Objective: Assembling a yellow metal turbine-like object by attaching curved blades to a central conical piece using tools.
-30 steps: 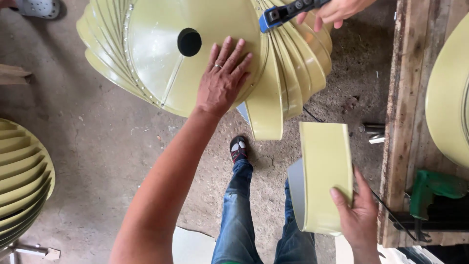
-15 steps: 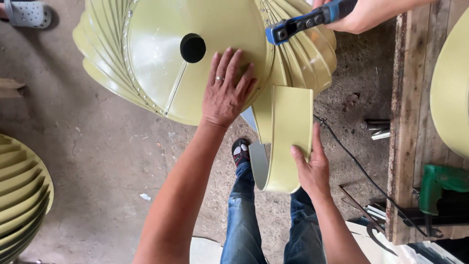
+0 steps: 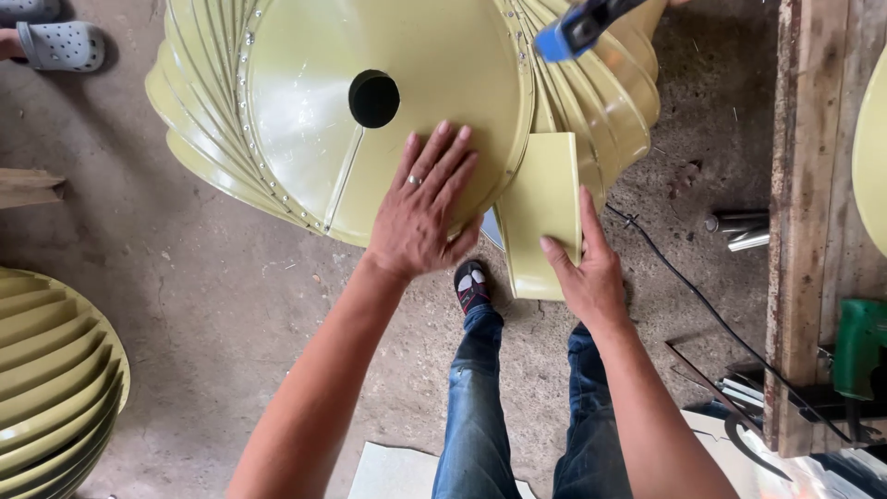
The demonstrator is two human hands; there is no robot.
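Observation:
A pale green metal turbine ventilator (image 3: 305, 120) with a round top disc, a centre hole and curved blades around its rim stands in front of me. My left hand (image 3: 423, 211) lies flat, fingers spread, on the disc's near edge. My right hand (image 3: 584, 273) grips a loose curved green blade (image 3: 540, 208) by its lower right edge and holds it against the ventilator's near right side. A blue-handled tool (image 3: 577, 28), held from the top edge by another person whose hand is out of frame, rests over the blades at the upper right.
Another green bladed ventilator (image 3: 51, 379) lies at the lower left. A wooden bench (image 3: 804, 231) runs down the right side with a green power drill (image 3: 859, 346), metal tubes (image 3: 739, 229) and a black cable (image 3: 693, 296). Another person's sandalled foot (image 3: 55, 42) shows top left.
My right hand has carried the loose blade from low at the right up and left against the ventilator's side. My left hand stayed flat on the disc. The blue tool shifted upward.

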